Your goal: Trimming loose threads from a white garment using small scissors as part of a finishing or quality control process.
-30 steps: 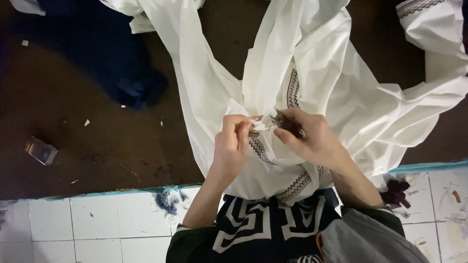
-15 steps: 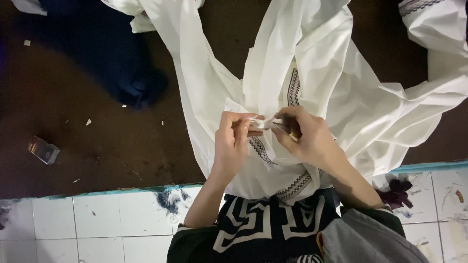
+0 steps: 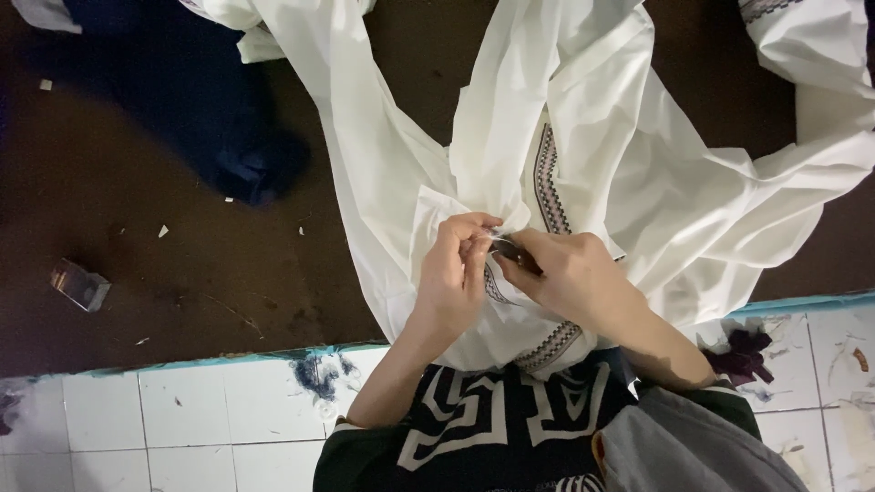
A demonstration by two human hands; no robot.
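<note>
A white garment with dark embroidered trim spreads from my lap across the dark floor. My left hand pinches a fold of the white fabric near the trim. Close beside it, my right hand grips a small dark tool whose tip meets the pinched fabric. Both hands are together above my lap, over a black top with a white pattern.
A dark blue cloth lies on the brown floor at the upper left. A small clear box sits at the left. White tiles with a teal edge run along the bottom. A purple fabric scrap lies at the right.
Both hands have stayed together on the fabric, shifting only slightly lower; the left fingers have re-pinched the fold against the tool tip.
</note>
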